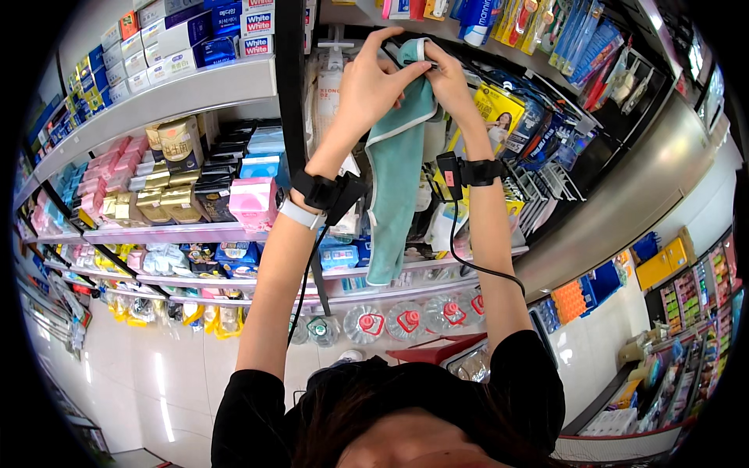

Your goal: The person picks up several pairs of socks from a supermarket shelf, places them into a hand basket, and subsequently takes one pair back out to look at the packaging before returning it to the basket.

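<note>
A teal cloth (398, 193) with pale edging hangs in a long strip before the shelves, and its upper part is folded over. My right hand (452, 82) pinches the cloth near its top. Beside it, my left hand (370, 88) has its thumb stretched across the cloth to a small dark piece (430, 65) at the right fingers. The left index finger reaches over the top, near a dark rod, while its other fingers are curled and partly hidden behind the cloth. Black wrist devices with cables are strapped to both wrists.
Packaged goods hang on hooks at the right, including a yellow packet (494, 111). Left shelves carry toothpaste boxes (257, 24) and pink packs (253, 202). Large water bottles (364, 323) with red handles stand on the floor below. A curved metal panel (638, 187) borders the right side.
</note>
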A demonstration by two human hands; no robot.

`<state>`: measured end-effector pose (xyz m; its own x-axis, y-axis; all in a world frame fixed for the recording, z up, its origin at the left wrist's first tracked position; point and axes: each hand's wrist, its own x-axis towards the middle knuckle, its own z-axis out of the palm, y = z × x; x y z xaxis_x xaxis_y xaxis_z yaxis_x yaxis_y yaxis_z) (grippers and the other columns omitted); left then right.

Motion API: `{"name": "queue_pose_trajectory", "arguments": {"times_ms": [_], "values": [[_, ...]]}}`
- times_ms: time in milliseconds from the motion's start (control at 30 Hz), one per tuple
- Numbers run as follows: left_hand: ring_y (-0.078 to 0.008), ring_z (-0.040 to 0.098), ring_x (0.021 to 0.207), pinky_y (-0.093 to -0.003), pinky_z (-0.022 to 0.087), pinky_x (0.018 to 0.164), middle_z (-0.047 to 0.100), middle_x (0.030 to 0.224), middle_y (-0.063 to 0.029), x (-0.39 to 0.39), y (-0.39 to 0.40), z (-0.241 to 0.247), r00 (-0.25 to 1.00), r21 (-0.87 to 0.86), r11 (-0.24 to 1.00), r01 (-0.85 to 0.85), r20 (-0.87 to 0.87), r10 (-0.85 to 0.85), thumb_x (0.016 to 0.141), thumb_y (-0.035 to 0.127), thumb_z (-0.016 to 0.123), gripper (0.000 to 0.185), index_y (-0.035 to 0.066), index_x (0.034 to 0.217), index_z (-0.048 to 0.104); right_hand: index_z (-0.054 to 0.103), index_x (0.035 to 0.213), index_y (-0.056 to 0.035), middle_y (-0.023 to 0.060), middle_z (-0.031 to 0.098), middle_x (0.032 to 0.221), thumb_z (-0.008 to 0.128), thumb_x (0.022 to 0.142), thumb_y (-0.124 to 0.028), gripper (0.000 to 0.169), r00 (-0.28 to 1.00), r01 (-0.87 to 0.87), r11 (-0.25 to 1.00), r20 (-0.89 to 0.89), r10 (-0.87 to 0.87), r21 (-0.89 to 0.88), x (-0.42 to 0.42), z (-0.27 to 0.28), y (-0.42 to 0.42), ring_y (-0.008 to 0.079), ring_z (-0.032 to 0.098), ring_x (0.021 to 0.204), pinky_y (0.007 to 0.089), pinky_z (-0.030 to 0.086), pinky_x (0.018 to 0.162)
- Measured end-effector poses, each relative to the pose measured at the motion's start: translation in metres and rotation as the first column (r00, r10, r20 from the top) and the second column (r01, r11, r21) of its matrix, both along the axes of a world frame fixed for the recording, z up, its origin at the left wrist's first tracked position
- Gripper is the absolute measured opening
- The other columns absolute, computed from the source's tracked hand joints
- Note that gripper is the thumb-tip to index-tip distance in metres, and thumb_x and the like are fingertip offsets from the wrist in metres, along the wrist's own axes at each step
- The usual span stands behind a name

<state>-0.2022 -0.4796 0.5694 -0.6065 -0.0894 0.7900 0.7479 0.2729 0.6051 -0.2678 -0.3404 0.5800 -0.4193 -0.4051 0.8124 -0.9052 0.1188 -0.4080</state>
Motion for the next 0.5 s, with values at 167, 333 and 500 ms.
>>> {"name": "queue_pose_trajectory", "arguments": {"times_ms": [167,333,500], "values": [[-0.0031,0.043,0.040,-0.0197,0.030,0.037,0.046,0.047,0.0017,-0.002,0.001,-0.003,1.000,-0.049,0.999,0.007,-0.028,-0.008,0.079,0.018,0.064,0.019,0.003,0.091,0.062,0.051,0.102,0.0025,0.0168,0.056,0.096,0.050,0.070,0.009,0.033,0.955,0.099,0.992,-0.286,-0.075,0.073,-0.042,0.001,-0.005,0.0308,0.053,0.080,0.0283,0.043,0.073],[-0.0026,0.042,0.039,-0.0193,0.030,0.037,0.048,0.049,0.0021,-0.003,0.003,-0.002,0.990,0.041,0.993,0.115,0.073,-0.118,0.080,0.017,0.063,0.018,0.000,0.087,0.062,0.046,0.111,0.0010,0.0195,0.057,0.098,0.056,0.072,-0.006,0.040,0.958,0.211,0.959,-0.236,-0.165,0.188,-0.097,0.001,-0.012,0.0349,0.055,0.087,0.0314,0.044,0.074],[-0.0027,0.042,0.039,-0.0191,0.029,0.036,0.050,0.049,0.0011,-0.003,0.001,0.000,0.986,0.029,0.991,0.130,0.100,-0.132,0.080,0.016,0.063,0.017,0.001,0.087,0.061,0.045,0.115,0.0017,0.0208,0.054,0.110,0.048,0.076,-0.001,0.040,0.944,0.325,0.906,-0.149,-0.294,0.270,-0.110,0.008,-0.024,0.0359,0.052,0.100,0.0352,0.043,0.080]]}}
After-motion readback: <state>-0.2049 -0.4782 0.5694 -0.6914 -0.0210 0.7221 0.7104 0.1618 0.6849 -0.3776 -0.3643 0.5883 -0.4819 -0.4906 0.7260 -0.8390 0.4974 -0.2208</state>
